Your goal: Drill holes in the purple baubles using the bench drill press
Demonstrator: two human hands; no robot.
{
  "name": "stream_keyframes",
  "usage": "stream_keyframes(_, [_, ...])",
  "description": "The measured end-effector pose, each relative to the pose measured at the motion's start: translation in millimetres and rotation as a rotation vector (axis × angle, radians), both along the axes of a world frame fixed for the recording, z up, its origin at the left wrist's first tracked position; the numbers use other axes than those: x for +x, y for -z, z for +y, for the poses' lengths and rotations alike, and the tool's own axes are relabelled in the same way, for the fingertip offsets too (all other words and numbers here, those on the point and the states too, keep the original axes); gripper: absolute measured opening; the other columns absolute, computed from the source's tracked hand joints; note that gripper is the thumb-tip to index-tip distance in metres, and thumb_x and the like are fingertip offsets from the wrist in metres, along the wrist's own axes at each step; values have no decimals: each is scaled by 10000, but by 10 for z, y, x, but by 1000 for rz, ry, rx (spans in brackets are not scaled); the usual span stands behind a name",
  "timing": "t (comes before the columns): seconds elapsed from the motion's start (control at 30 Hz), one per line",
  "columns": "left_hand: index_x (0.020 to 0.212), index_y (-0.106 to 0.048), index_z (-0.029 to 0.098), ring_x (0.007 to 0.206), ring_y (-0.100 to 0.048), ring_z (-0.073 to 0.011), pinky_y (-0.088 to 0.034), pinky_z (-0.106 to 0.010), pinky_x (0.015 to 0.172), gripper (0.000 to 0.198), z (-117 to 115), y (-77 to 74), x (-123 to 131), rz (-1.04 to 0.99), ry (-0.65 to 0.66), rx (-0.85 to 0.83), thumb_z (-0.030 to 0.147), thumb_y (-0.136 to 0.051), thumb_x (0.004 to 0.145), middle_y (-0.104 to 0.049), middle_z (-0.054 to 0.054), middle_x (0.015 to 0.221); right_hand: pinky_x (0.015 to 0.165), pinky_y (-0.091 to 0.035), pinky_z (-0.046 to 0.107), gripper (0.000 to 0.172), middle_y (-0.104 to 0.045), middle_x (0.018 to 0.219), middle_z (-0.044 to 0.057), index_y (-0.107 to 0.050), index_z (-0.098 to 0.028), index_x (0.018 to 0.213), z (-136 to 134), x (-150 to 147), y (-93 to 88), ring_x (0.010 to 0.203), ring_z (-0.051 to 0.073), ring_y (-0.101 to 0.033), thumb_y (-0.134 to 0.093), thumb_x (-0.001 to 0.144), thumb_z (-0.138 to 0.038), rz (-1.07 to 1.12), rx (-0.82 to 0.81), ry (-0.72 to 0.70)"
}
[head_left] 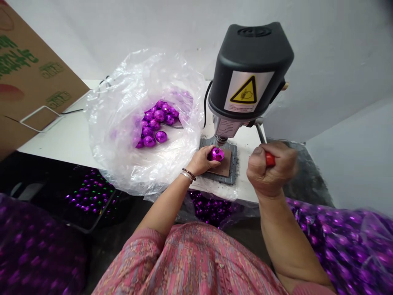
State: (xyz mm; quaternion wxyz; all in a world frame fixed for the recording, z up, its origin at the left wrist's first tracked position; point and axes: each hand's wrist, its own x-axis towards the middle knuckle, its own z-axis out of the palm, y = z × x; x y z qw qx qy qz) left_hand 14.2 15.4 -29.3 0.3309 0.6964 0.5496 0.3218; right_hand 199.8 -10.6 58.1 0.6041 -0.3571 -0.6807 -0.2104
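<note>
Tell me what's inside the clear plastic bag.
Shiny purple round ornaments lie heaped in the clear plastic bag; the ones beneath the top layer are covered.

A narrow gap between the clear plastic bag (116, 164) and the bench drill (248, 69) admits the left hand (199, 160), with the drill head overhanging.

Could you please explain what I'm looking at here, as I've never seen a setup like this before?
This view comes from a camera worn on a person's head, looking down at their hands. The left hand holds a purple ball on the base plate beneath a bench drill. The right hand grips the drill's red-handled lever. On the white table lies a clear plastic bag holding more purple balls. A cardboard box sits at the left.
</note>
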Motion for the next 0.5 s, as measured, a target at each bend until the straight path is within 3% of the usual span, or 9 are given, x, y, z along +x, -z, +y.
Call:
stream_keyframes(0.27, [1253,-621,145,1105,-619,-263,-476,-406,1017,610,-21,-12,10,57,-32,34,231,-808,678,-674,-118,1209,551,-428,242,27,-523,633,-23,-467,-211,821,19,-70,117,561,97,-530,-480,829,-233,61,8,-9])
stream_keyframes(0.37, [1262,-612,161,1102,-627,-262,-481,-409,1016,625,-28,-51,21,41,-35,5,213,-805,669,-682,-102,1199,538,-388,227,95,-507,630,-25,-481,-200,796,42,-87,-81,545,77,-486,-466,859,-270,130,-7,31])
stream_keyframes(0.5, [1244,-607,155,1063,-641,-259,-506,-406,985,590,-117,-107,10,34,-39,-11,183,-769,677,-687,-94,1164,554,-350,197,199,-482,633,-21,-526,-153,740,138,-61,-517,567,39,-431,-520,850,-319,223,-158,24])
